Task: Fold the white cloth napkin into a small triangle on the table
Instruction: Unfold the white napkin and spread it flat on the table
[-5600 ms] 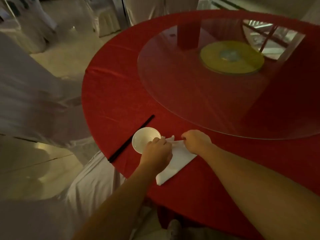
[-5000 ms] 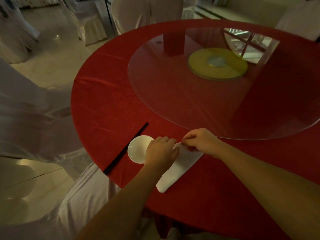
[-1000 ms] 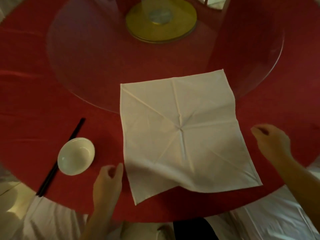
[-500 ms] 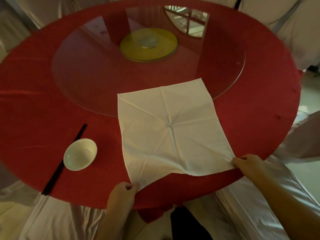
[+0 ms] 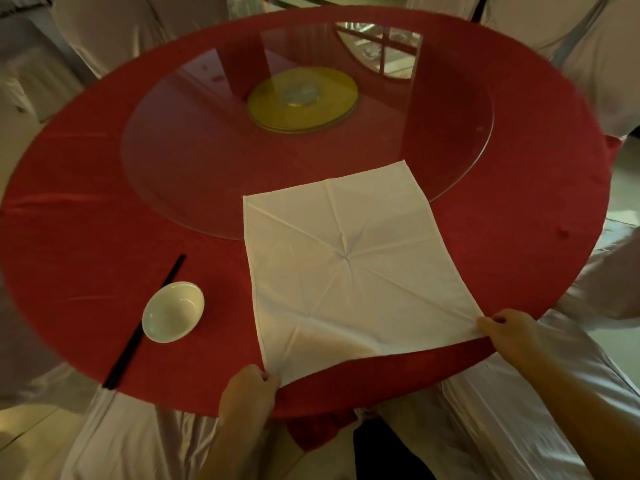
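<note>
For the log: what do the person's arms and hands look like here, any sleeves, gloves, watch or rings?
Both forearms are bare as far as the frame shows: no sleeve reaches into view on either side. The left hand and right hand wear no gloves. No watch, bracelet or ring is visible, though the light is dim and the wide lens stretches the right forearm near the frame edge.

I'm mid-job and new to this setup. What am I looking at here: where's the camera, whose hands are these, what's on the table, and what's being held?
There is no machine here. One camera sits on a person's head, looking forward and down, so the two bare arms coming in from the bottom are theirs. The left hand pinches the near left corner of the white napkin; the right hand pinches its near right corner. The napkin lies open and creased, its far edge on the glass turntable. To its left, on the red table, stand a small white bowl and black chopsticks. No fold is made yet.
</note>
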`<state>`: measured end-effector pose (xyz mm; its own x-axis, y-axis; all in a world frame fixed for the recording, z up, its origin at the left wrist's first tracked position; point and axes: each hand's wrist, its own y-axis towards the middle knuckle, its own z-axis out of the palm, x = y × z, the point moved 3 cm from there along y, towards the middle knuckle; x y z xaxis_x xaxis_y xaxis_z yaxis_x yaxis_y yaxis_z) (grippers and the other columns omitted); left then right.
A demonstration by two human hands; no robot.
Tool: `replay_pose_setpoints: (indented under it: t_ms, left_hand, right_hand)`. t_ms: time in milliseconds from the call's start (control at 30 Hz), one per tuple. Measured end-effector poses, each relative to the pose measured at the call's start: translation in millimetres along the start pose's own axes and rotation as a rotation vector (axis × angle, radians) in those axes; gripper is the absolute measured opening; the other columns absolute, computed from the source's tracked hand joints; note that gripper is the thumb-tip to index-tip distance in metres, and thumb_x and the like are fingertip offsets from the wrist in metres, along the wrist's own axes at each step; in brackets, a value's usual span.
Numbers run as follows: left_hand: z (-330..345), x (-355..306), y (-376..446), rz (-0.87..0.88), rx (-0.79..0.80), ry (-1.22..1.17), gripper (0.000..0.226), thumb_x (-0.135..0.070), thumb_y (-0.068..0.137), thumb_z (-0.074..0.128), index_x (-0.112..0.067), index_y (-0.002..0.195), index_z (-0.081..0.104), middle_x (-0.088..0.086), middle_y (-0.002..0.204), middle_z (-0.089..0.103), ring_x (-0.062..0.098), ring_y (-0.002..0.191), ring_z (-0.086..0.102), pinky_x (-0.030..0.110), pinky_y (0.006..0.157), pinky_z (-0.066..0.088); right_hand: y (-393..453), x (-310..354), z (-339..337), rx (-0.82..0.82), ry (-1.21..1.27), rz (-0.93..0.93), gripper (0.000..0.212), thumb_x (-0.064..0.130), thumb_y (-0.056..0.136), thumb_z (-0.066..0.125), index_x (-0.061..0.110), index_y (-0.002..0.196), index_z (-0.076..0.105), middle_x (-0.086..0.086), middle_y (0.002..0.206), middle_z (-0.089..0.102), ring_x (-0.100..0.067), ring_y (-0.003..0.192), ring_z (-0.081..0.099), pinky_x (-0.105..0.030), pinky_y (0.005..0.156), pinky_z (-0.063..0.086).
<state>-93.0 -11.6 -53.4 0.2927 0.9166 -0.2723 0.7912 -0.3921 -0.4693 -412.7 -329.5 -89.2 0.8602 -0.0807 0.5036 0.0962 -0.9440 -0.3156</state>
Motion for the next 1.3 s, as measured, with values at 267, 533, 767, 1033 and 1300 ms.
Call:
replay_pose_setpoints:
  t_ms: [267, 533, 767, 1033, 1300]
  left_hand:
    - [5, 13, -10, 0.012, -0.071, -0.103, 0.015, -0.036, 0.087, 0.060, -0.022, 0.082, 0.057, -0.006, 0.077, 0.059, 0.009, 0.067, 0.055, 0.026, 0.061, 0.044]
    - [40, -104, -1, 0.498, -0.304, 0.073, 0.050, -0.024, 0.099, 0.040, -0.005, 0.145, 0.032, 0.015, 0.155, 0.023, 0.031, 0.145, 0.015, 0.048, 0.115, 0.019]
    - [87, -119, 15, 0.705, -0.192, 0.361, 0.077, -0.049, 0.082, 0.031, 0.003, 0.139, 0.039, 0.025, 0.146, 0.036, 0.043, 0.137, 0.028, 0.054, 0.113, 0.015]
    - [73, -99, 24, 0.621, -0.249, 0.277, 0.062, -0.038, 0.093, 0.030, -0.003, 0.144, 0.032, 0.015, 0.152, 0.032, 0.028, 0.141, 0.028, 0.049, 0.115, 0.020]
    - [51, -55, 49, 0.513, -0.243, 0.253, 0.071, -0.050, 0.092, 0.016, -0.010, 0.150, 0.010, 0.006, 0.159, 0.010, 0.018, 0.146, 0.005, 0.043, 0.119, 0.006]
  right_hand:
    - [-13, 12, -11, -0.063, -0.146, -0.045, 0.021, 0.034, 0.080, 0.065, 0.013, 0.082, 0.059, -0.005, 0.082, 0.056, -0.025, 0.070, 0.056, -0.041, 0.065, 0.053]
    - [-90, 141, 66, -0.066, -0.051, -1.062, 0.038, 0.024, 0.093, 0.047, -0.001, 0.116, 0.065, -0.019, 0.119, 0.066, -0.032, 0.114, 0.060, -0.044, 0.096, 0.050]
    - [-96, 158, 130, 0.168, 0.023, -1.039, 0.041, 0.022, 0.098, 0.045, 0.003, 0.134, 0.051, -0.012, 0.142, 0.051, -0.025, 0.137, 0.039, -0.040, 0.115, 0.029]
    - [-69, 132, 122, 0.096, -0.395, -0.955, 0.063, 0.050, 0.097, 0.029, 0.008, 0.142, 0.040, -0.008, 0.151, 0.040, -0.023, 0.144, 0.023, -0.050, 0.116, 0.020]
    - [10, 70, 54, -0.020, -0.603, -0.668, 0.083, 0.064, 0.092, 0.008, 0.004, 0.149, 0.015, -0.015, 0.158, 0.020, -0.024, 0.147, 0.011, -0.044, 0.118, 0.006]
